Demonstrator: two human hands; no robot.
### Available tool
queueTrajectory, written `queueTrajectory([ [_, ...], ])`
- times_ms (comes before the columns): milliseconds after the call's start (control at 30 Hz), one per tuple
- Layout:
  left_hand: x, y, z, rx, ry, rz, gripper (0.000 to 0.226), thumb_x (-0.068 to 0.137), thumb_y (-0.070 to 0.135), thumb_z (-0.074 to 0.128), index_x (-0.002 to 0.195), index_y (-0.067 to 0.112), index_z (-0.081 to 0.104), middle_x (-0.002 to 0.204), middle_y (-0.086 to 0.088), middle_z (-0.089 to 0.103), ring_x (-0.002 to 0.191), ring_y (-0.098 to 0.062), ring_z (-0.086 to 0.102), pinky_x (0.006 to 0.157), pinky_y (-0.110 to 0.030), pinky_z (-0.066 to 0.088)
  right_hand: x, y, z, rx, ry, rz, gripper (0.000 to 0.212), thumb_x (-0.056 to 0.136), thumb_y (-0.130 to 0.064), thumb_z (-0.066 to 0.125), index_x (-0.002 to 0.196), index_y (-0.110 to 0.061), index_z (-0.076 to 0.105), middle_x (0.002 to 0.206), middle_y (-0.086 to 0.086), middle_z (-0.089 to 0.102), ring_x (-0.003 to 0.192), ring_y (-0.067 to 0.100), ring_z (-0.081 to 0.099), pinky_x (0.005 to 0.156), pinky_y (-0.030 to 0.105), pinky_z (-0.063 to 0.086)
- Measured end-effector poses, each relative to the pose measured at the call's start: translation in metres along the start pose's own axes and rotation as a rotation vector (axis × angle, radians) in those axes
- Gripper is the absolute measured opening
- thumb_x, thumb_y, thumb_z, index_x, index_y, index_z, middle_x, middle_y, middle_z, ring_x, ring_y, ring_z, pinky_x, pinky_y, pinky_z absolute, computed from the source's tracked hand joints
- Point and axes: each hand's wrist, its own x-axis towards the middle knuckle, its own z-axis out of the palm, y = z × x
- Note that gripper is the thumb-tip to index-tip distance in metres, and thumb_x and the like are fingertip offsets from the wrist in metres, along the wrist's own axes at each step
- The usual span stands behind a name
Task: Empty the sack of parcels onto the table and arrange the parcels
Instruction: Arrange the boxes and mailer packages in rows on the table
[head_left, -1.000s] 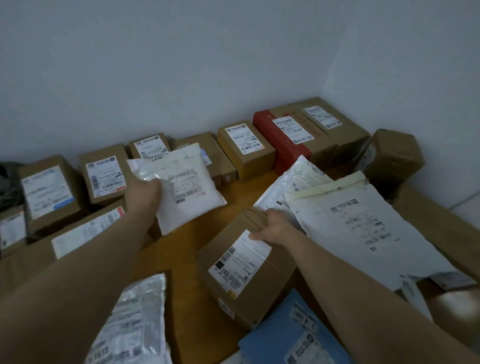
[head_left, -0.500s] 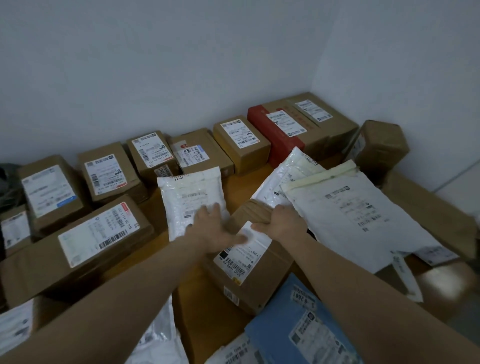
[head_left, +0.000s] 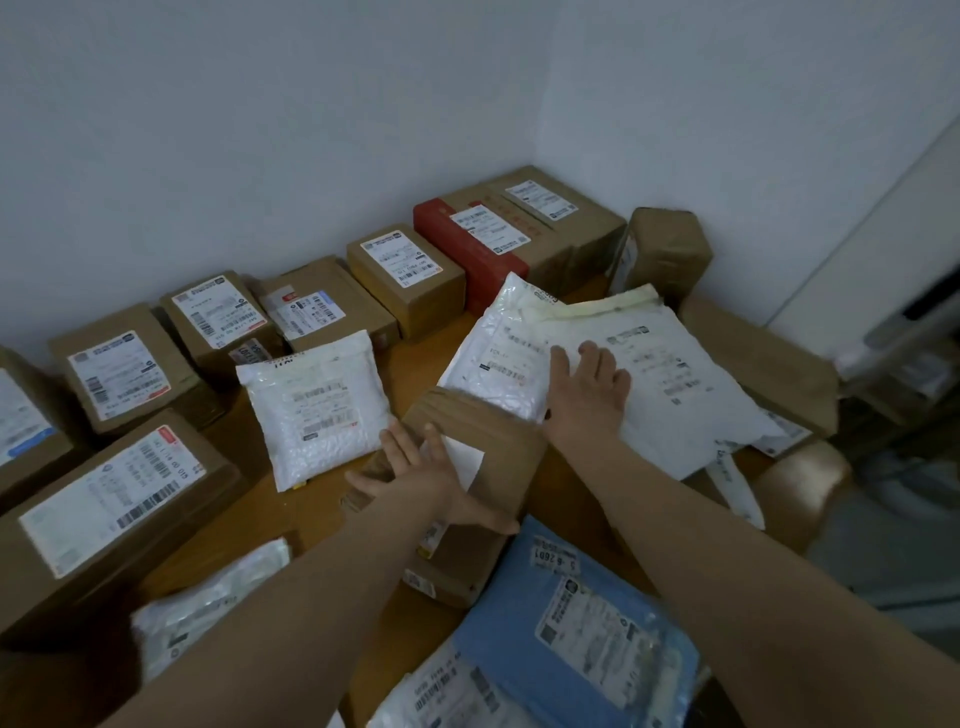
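— Where are the hands?

— My left hand lies flat with its fingers spread on the brown cardboard box with the white label, mid-way across the wooden desk. It grips nothing. My right hand is flat too, palm down on the large white plastic mailer bag, which overlaps a white bubble mailer.

— Why flat?

— To steady or slide them, I'd judge. Soft bags shift easily.

— And further out?

— A padded white envelope sits just left of the box. Labelled brown cartons and a red carton line the wall, labels up, presumably so they can be read. A blue plastic mailer lies nearest me. The sack is out of view, and the parcels are already on the desk, partly arranged.
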Motion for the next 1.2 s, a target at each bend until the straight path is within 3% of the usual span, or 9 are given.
queueTrajectory([
  [67, 0.004, -0.001, 0.000, -0.034, 0.007, 0.007, 0.160, 0.037, 0.084, 0.070, 0.144, 0.021, -0.031, 0.147, -0.017, -0.041, 0.139, -0.035, -0.032, 0.105, -0.074, -0.003, 0.000, 0.013, 0.005, -0.013, -0.130, 0.106, 0.094, 0.087, -0.041, 0.059, 0.150, -0.017, -0.007, 0.154, 0.023, -0.006, 0.144, 0.041, -0.004, 0.112, 0.061, 0.007],
  [233, 0.018, -0.014, -0.008, -0.285, 0.167, -0.079, 0.136, 0.059, 0.083, 0.058, 0.150, 0.011, -0.012, 0.157, -0.018, 0.001, 0.145, -0.036, 0.003, 0.114, -0.057, 0.016, -0.007, 0.020, 0.002, 0.157, -0.094, -0.103, 0.060, 0.096, -0.023, 0.050, 0.147, -0.026, 0.018, 0.138, 0.015, 0.035, 0.124, 0.029, 0.041, 0.100, 0.037, 0.038],
  [333, 0.032, -0.038, -0.006, -0.418, 0.246, -0.208, 0.086, 0.079, 0.068, 0.051, 0.141, 0.011, 0.033, 0.134, -0.017, 0.044, 0.126, -0.036, 0.042, 0.104, -0.048, 0.038, -0.018, 0.000, -0.004, 0.178, -0.012, -0.312, 0.039, 0.094, -0.012, 0.050, 0.131, -0.017, 0.040, 0.129, 0.011, 0.042, 0.117, 0.026, 0.045, 0.083, 0.030, 0.041],
  [400, 0.034, -0.052, -0.007, -0.542, 0.232, -0.232, 0.064, 0.086, 0.062, 0.044, 0.122, 0.010, 0.051, 0.106, -0.012, 0.057, 0.098, -0.028, 0.057, 0.089, -0.039, 0.050, -0.029, -0.014, -0.001, 0.293, -0.037, -0.210, 0.031, 0.093, -0.015, 0.047, 0.123, -0.009, 0.043, 0.121, 0.011, 0.048, 0.110, 0.026, 0.051, 0.071, 0.030, 0.037],
  [467, 0.028, -0.058, -0.008, -0.694, 0.183, -0.213, 0.051, 0.091, 0.052, 0.048, 0.115, 0.007, 0.054, 0.090, -0.010, 0.058, 0.084, -0.025, 0.058, 0.079, -0.034, 0.051, -0.040, -0.026, 0.002, 0.485, -0.111, 0.007, 0.050, 0.094, -0.032, 0.046, 0.133, -0.004, 0.032, 0.125, 0.015, 0.048, 0.111, 0.031, 0.052, 0.072, 0.032, 0.040],
  [600, 0.021, -0.060, -0.005, -0.966, 0.079, -0.194, 0.050, 0.093, 0.039, 0.054, 0.127, 0.003, 0.047, 0.113, -0.017, 0.058, 0.113, -0.033, 0.055, 0.095, -0.038, 0.044, -0.044, -0.039, 0.013, 0.812, -0.438, 0.325, 0.096, 0.086, -0.044, 0.060, 0.145, 0.001, -0.001, 0.139, 0.021, 0.036, 0.124, 0.034, 0.044, 0.096, 0.038, 0.044],
  [867, 0.001, -0.089, -0.021, -1.286, -0.178, -0.089, 0.050, 0.070, 0.047, 0.073, 0.109, 0.021, 0.054, 0.110, -0.010, 0.063, 0.104, -0.032, 0.055, 0.092, -0.051, 0.041, -0.035, -0.049, -0.003, 1.266, -0.265, 0.309, 0.076, 0.080, -0.041, 0.065, 0.141, -0.008, 0.034, 0.131, 0.010, 0.052, 0.115, 0.025, 0.054, 0.098, 0.037, 0.046],
  [1033, -0.005, -0.081, -0.042, -1.434, -0.080, -0.021, 0.038, 0.075, 0.048, 0.070, 0.098, 0.021, 0.056, 0.097, -0.007, 0.064, 0.089, -0.026, 0.057, 0.074, -0.041, 0.044, -0.022, -0.017, -0.019, 0.548, 0.098, 0.178, 0.048, 0.097, -0.035, 0.041, 0.140, -0.014, 0.035, 0.140, 0.013, 0.044, 0.128, 0.028, 0.041, 0.103, 0.041, 0.033],
  [1200, 0.001, -0.075, -0.055, -1.575, 0.039, -0.052, 0.054, 0.079, 0.058, 0.059, 0.117, 0.021, 0.047, 0.109, -0.007, 0.058, 0.105, -0.030, 0.053, 0.097, -0.054, 0.035, -0.028, 0.029, 0.007, -0.138, -0.215, 0.097, 0.109, 0.082, -0.043, 0.063, 0.148, -0.006, -0.015, 0.155, 0.024, -0.013, 0.143, 0.042, -0.016, 0.108, 0.068, -0.003],
])
